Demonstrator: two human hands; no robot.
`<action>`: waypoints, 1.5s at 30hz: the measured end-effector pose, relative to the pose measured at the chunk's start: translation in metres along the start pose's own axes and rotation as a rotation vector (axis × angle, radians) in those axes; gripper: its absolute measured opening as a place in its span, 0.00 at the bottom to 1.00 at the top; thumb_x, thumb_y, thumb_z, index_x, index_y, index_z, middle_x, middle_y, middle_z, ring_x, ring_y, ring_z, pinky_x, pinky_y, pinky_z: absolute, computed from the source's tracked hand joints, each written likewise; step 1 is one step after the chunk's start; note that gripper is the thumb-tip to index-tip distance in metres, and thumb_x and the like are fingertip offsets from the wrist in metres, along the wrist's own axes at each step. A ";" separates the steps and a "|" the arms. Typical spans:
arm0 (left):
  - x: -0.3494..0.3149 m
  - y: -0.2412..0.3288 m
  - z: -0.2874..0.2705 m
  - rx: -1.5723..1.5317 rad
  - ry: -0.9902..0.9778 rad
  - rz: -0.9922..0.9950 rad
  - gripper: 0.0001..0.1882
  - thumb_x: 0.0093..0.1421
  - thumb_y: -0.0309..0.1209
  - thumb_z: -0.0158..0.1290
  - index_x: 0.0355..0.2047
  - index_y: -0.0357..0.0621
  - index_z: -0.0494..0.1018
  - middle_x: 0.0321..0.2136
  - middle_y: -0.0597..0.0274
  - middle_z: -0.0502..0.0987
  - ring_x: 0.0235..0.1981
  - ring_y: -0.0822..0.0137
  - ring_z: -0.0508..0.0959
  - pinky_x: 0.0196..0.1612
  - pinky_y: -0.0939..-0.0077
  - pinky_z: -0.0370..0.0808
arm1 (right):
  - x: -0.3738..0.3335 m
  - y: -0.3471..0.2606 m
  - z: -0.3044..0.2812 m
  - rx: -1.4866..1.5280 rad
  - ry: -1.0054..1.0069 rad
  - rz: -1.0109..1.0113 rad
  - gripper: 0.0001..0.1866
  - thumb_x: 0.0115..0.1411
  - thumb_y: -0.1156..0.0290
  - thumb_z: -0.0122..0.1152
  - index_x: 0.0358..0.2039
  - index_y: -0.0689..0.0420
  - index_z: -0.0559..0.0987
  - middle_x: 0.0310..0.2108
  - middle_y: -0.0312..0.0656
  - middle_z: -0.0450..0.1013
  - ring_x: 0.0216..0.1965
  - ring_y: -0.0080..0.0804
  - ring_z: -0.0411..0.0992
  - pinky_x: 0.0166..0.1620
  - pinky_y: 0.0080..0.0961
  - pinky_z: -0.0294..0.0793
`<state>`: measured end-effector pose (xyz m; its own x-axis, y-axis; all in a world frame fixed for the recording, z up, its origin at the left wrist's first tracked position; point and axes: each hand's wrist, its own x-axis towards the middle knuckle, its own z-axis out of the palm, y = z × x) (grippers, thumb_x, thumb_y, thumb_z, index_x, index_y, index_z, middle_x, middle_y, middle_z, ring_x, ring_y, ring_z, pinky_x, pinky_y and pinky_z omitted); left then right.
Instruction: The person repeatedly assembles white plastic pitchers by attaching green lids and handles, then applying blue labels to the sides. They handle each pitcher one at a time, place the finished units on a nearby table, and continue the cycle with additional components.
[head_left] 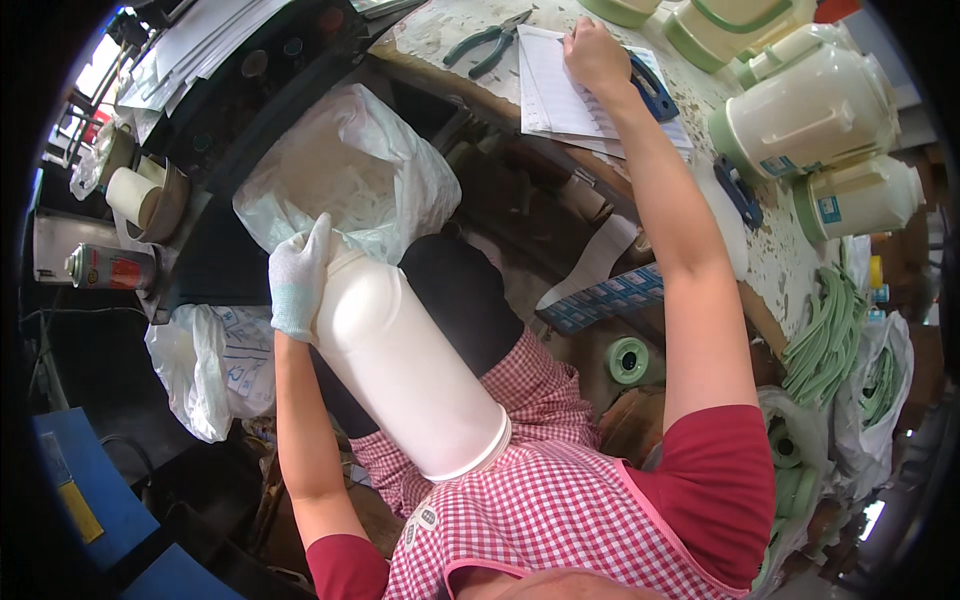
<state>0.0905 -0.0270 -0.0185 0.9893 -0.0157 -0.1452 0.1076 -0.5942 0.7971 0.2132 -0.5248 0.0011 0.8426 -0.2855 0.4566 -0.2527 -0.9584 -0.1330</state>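
Observation:
My left hand (300, 280), in a pale knitted glove, is closed round the upper end of a white plastic flask body (410, 370). This shell lies slanted across my lap, its wide end against my checked apron (510, 520). Stretched to the far bench, my bare right hand (597, 58) has its fingers curled over a stack of paper sheets (545, 95). Whatever those fingers may hold is hidden. Just right of that hand lies a dark blue tool (652, 88), partly covered by my forearm. Green-handled pliers (485, 48) rest left of the papers.
An open plastic bag (340, 180) of pale material stands beyond my left hand. Cream and green jugs (815, 105) line the bench (790, 260) on the right, near another blue tool (738, 190). Green strips (825, 325) hang at its edge. A spray can (110, 267) sits left.

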 end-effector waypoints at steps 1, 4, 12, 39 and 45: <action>0.000 0.000 0.001 -0.001 0.022 0.012 0.31 0.69 0.51 0.56 0.23 0.30 0.77 0.14 0.56 0.69 0.19 0.72 0.66 0.27 0.64 0.67 | 0.000 0.002 0.003 0.000 -0.012 -0.023 0.16 0.68 0.58 0.58 0.45 0.57 0.79 0.47 0.52 0.79 0.47 0.55 0.80 0.49 0.51 0.79; 0.003 -0.007 0.006 -0.006 0.003 0.014 0.30 0.70 0.50 0.56 0.24 0.30 0.78 0.14 0.55 0.70 0.20 0.71 0.66 0.28 0.64 0.67 | -0.002 0.009 0.007 -0.022 0.003 -0.066 0.20 0.67 0.52 0.62 0.41 0.60 0.81 0.40 0.54 0.80 0.44 0.54 0.81 0.47 0.48 0.79; -0.010 -0.003 -0.001 -0.014 0.228 0.334 0.16 0.72 0.39 0.56 0.45 0.37 0.80 0.41 0.46 0.83 0.38 0.52 0.84 0.43 0.64 0.77 | -0.024 -0.073 -0.079 0.377 0.190 -0.135 0.17 0.61 0.61 0.69 0.40 0.63 0.82 0.28 0.55 0.78 0.34 0.53 0.79 0.42 0.50 0.75; -0.159 -0.039 0.007 -0.477 0.151 0.311 0.41 0.54 0.29 0.71 0.66 0.35 0.65 0.71 0.48 0.60 0.71 0.53 0.65 0.73 0.59 0.63 | -0.327 -0.215 -0.135 1.051 -0.582 -0.074 0.19 0.57 0.62 0.78 0.31 0.61 0.76 0.27 0.38 0.74 0.30 0.25 0.72 0.39 0.24 0.76; -0.155 -0.049 -0.003 -0.400 0.048 0.389 0.39 0.59 0.31 0.68 0.67 0.34 0.65 0.72 0.47 0.59 0.73 0.52 0.62 0.74 0.59 0.61 | -0.305 -0.217 -0.144 0.637 -0.414 -0.055 0.24 0.53 0.59 0.82 0.35 0.59 0.75 0.27 0.36 0.70 0.29 0.25 0.68 0.36 0.23 0.72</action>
<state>-0.0675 0.0076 -0.0334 0.9658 -0.1311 0.2235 -0.2467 -0.2007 0.9481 -0.0573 -0.2296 0.0178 0.9875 -0.0942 0.1265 0.0127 -0.7519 -0.6591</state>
